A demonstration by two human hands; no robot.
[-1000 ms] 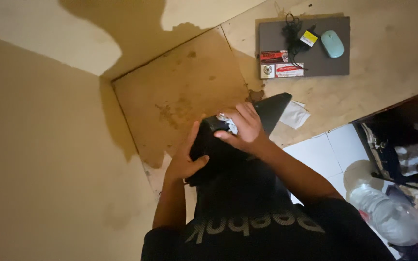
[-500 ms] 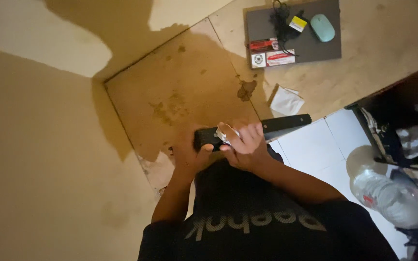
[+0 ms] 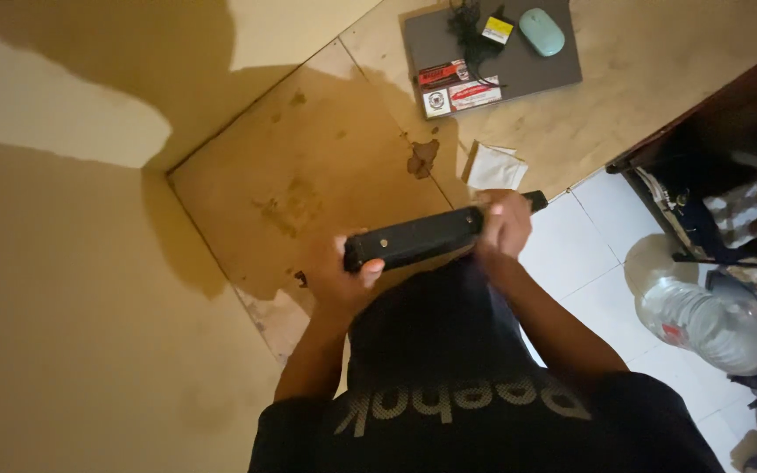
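I hold a flat black slab-like device [image 3: 422, 238] edge-on in front of my chest, over a stained wooden board [image 3: 308, 175]. My left hand [image 3: 339, 276] grips its left end, thumb curled over the near edge. My right hand [image 3: 503, 226] clasps it near the right end, and a short black tip sticks out past the fingers. The device lies nearly level, tilted up a little to the right. Below it hangs my dark shirt [image 3: 449, 385].
A closed grey laptop [image 3: 527, 66] lies at the top with a pale green mouse [image 3: 541, 31], a small yellow item [image 3: 496, 29] and black cables on it. A white folded packet [image 3: 494, 166] lies near my right hand. White tiles, a plastic bottle [image 3: 711, 320] and dark furniture [image 3: 729, 149] are at right.
The black device has turned from showing its broad face to lying edge-on and nearly level. My hands have spread apart toward its two ends.
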